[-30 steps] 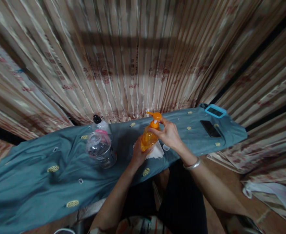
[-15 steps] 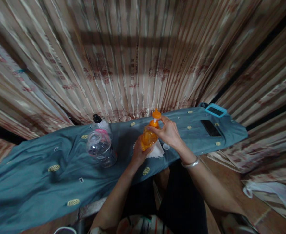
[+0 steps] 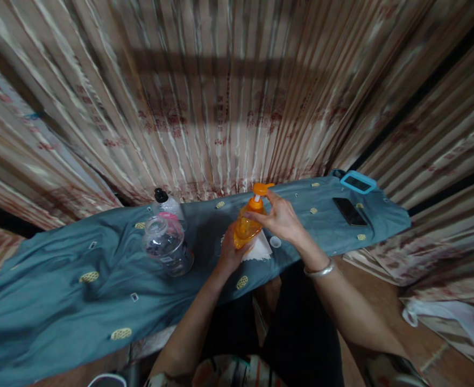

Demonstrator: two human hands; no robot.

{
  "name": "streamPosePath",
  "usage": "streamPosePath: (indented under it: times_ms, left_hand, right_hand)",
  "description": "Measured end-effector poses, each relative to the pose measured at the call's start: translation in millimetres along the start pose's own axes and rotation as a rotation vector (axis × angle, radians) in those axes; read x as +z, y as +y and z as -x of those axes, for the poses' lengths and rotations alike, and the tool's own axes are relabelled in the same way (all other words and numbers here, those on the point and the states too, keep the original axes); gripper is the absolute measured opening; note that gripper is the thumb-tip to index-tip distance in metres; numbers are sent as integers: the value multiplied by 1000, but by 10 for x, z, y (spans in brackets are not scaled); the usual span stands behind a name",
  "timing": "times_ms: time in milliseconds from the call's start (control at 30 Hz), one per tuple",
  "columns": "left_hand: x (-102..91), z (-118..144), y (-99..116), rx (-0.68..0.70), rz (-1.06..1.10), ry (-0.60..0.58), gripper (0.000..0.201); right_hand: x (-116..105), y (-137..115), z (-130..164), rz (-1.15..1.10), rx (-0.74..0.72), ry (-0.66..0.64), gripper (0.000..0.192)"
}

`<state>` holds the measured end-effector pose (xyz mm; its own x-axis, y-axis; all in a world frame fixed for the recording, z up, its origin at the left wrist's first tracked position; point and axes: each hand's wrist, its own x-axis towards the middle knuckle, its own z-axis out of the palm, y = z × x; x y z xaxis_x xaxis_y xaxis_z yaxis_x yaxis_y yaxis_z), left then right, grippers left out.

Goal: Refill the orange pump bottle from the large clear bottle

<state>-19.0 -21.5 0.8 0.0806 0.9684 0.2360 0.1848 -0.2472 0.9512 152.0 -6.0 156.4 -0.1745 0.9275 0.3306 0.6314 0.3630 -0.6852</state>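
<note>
An orange, see-through pump bottle (image 3: 246, 228) is held up, slightly tilted, over the cloth-covered table. My left hand (image 3: 232, 250) is wrapped round its lower body. At the top, the orange pump head (image 3: 261, 188) stands raised on a pale stem, its spout pointing right. My right hand (image 3: 282, 217) has its fingertips against the pump head, while its thumb reaches across the bottle's shoulder. A white sheet of tissue (image 3: 261, 250) lies beneath the bottle, with a small clear cap (image 3: 275, 242) beside it.
Left of my hands stand an open clear plastic jar (image 3: 168, 250) and a clear bottle with a black top (image 3: 161, 196). A black phone (image 3: 349, 212) and a blue-framed device (image 3: 358, 183) lie on the right of the teal cloth (image 3: 51, 301). Striped curtains (image 3: 204, 97) hang close behind.
The pump head has turned, so its spout now points right instead of away from me. My right hand has shifted slightly with it; my left hand keeps its hold on the bottle.
</note>
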Motion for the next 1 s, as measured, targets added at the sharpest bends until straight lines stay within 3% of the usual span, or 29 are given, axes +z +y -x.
streamPosePath:
  times_ms: [133, 367, 600, 867, 1000]
  left_hand:
    - [8, -3, -4, 28, 17, 2, 66]
    - [18, -4, -22, 2, -15, 28, 71]
    - [31, -1, -41, 20, -19, 28, 67]
    - [76, -1, -70, -45, -32, 56, 73]
    - [78, -1, -24, -31, -42, 58, 69]
  right_hand:
    - [-50, 36, -33, -88, -62, -127, 44]
    - [66, 56, -14, -13, 77, 25, 44]
    - [-11, 6, -70, -107, -45, -106, 41]
    - [187, -26, 5, 21, 82, 120, 43]
    - [114, -50, 2, 4, 39, 29, 41]
